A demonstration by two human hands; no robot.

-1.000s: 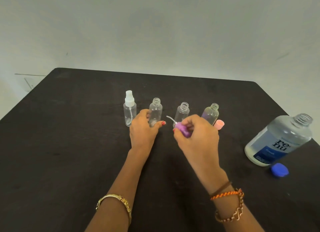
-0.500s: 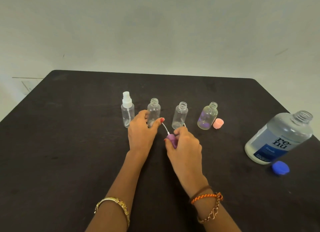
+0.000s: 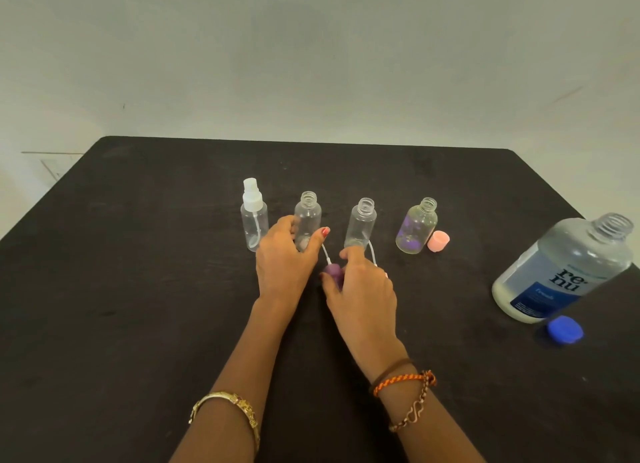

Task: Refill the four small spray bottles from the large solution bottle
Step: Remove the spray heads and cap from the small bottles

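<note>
The step in hand looked like uncapping: three of the four small bottles stood open-necked in a row on the dark surface [image 3: 138, 289], and only the leftmost bottle [image 3: 254, 220] kept its white sprayer. The left hand [image 3: 284, 254] gripped the second bottle [image 3: 307, 216], its fingers curled round the lower body. The right hand [image 3: 363, 286] pinched a purple spray top [image 3: 333, 271] down at the surface, just in front of the third bottle [image 3: 361, 223]; a thin white dip tube stuck out of the top. A second tube showed beside that hand, its cap hidden.

The fourth bottle [image 3: 416, 225], tinted purple, stood with a pink cap [image 3: 438, 241] touching its base. All four looked clear and empty.

The large bottle [image 3: 561, 268] stood open well to the right, mostly full, its blue cap [image 3: 565, 329] just in front.

Next, probably, the purple top needed releasing, then the last sprayer unscrewing before pouring.
</note>
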